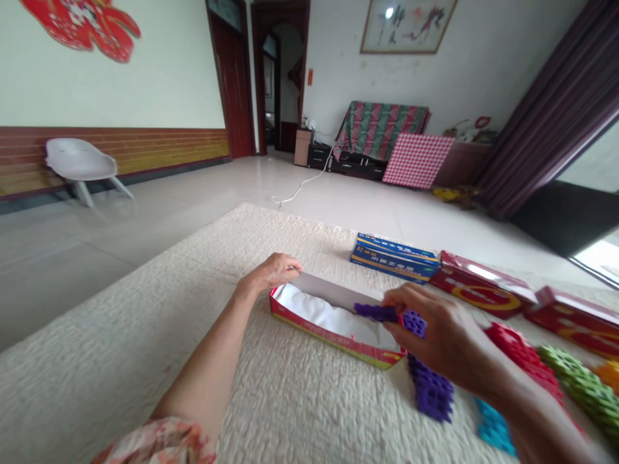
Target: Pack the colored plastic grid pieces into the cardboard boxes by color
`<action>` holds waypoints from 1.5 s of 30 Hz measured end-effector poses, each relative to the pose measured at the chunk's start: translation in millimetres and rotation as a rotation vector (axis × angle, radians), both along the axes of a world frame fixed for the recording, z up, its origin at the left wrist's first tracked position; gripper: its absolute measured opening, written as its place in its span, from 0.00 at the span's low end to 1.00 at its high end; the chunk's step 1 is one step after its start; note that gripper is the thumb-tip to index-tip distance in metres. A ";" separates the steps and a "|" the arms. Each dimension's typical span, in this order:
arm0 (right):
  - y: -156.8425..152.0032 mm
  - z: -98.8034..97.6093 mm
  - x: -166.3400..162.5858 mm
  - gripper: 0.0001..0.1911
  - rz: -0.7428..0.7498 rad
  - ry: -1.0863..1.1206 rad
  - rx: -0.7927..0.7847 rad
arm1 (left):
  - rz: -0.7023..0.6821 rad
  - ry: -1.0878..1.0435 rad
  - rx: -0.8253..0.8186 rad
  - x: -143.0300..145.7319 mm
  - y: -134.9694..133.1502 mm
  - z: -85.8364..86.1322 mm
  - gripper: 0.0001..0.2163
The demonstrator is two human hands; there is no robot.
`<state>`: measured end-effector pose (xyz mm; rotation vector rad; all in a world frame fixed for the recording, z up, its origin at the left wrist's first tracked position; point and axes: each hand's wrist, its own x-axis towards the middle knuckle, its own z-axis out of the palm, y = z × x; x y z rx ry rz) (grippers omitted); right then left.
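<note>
On the wide cream mat lies a long open box with a white inside, placed across the person so that both ends are within easy reach, and behind it a blue box and red boxes lie closed in a row. The left hand sits at the far left corner, with its fingers curled narrow over the rim, which probably keeps the light box steady. The right hand pinches a small purple piece just above the right end of the box, close to the loose purple tiles, red tiles and green tiles.
</note>
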<state>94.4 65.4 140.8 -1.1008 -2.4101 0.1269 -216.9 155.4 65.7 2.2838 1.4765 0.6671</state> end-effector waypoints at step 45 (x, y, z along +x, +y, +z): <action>77.8 -82.9 -136.1 0.10 0.360 -0.188 -0.062 | -0.045 -0.524 -0.140 -0.3 14.0 -19.7 0.15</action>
